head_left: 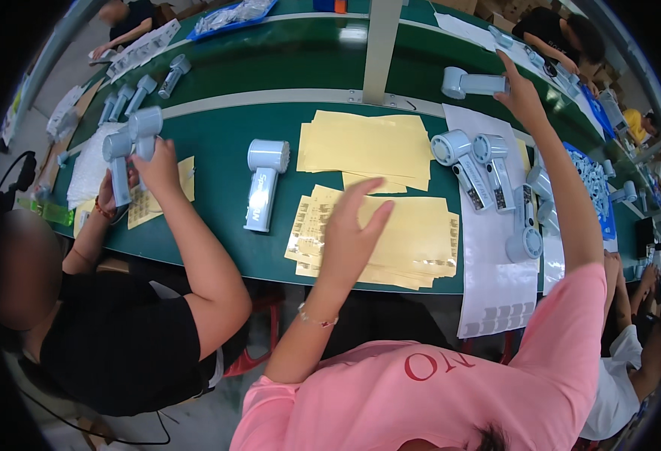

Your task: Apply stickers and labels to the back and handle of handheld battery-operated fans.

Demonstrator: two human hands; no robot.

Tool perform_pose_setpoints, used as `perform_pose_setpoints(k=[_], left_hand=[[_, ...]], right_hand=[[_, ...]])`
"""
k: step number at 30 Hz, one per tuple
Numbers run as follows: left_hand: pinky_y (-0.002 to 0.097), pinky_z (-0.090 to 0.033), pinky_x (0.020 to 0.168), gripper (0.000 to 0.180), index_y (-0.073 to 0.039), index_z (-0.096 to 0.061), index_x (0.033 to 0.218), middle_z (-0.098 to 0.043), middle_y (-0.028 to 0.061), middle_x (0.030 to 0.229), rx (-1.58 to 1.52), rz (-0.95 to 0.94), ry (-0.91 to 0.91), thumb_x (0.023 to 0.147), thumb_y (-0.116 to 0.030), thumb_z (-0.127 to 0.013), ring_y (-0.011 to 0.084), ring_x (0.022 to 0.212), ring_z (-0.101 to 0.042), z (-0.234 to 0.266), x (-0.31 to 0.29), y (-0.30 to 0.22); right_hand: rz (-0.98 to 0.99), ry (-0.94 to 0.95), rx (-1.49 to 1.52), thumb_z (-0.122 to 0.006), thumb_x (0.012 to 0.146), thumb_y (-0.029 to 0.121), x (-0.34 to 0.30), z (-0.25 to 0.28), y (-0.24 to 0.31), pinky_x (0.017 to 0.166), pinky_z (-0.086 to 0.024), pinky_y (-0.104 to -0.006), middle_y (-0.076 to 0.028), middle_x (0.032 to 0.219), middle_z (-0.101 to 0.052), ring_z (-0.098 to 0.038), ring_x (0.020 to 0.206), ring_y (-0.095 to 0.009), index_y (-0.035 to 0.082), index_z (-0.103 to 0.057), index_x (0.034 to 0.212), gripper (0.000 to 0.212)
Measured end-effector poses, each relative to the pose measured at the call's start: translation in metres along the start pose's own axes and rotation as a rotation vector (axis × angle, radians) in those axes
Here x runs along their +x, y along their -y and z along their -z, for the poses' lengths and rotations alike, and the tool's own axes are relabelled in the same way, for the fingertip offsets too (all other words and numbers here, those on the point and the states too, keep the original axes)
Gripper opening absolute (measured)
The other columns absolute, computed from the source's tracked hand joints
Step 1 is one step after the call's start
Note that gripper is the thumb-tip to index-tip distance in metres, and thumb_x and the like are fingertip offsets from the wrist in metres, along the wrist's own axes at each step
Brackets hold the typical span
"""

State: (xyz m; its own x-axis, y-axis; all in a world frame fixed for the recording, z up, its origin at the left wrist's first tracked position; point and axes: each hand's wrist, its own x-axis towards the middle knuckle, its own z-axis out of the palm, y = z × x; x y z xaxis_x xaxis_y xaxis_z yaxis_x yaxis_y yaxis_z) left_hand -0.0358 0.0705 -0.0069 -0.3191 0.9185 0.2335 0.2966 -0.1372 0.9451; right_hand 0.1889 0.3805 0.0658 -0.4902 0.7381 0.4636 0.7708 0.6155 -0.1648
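Light-blue device (479, 83), yellow sheets (413, 233) with apparently greyish patches (315, 225)

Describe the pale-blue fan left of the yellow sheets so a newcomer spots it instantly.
On the green table, find the yellow sheets in the middle. Just to their left rests the pale-blue handheld fan, round head toward the far side. Unlike the fans clustered on the right, it sits alone, no hand touching it.

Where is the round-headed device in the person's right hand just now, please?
In the head view, the pale-blue device is at the upper right, its handle end in the right hand, to the right of the pale upright post.
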Motion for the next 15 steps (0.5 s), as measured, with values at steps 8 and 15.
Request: perform_pose_setpoints(k=[8, 15], left_hand=[[0.038, -0.028, 0.103, 0.061, -0.001, -0.031, 0.129, -0.043, 0.016, 0.125, -1.494, 0.224, 0.283, 0.091, -0.049, -0.033, 0.0241, 0.119, -0.04, -0.054, -0.001, -0.008], [0.0253, -0.043, 0.065, 0.051, 0.002, -0.044, 0.114, -0.051, 0.0047, 0.072, -0.982, 0.142, -0.145, 0.092, -0.044, -0.041, 0.0106, 0.07, -0.05, 0.007, -0.012, 0.033]], right_hand=[[-0.023, -0.189, 0.561, -0.077, 0.062, 0.003, -0.174, 0.032, 0.205, 0.071, -0.051, -0.0304, -0.01, 0.098, -0.063, -0.062, 0.088, -0.02, 0.01, -0.024, 0.138, 0.093], [-0.36, 0.088, 1.14, -0.071, 0.071, 0.004, -0.202, 0.004, 0.23, 0.076, -0.047, -0.0255, -0.009, 0.094, -0.061, -0.059, 0.092, -0.016, 0.002, -0.041, 0.125, 0.062]])
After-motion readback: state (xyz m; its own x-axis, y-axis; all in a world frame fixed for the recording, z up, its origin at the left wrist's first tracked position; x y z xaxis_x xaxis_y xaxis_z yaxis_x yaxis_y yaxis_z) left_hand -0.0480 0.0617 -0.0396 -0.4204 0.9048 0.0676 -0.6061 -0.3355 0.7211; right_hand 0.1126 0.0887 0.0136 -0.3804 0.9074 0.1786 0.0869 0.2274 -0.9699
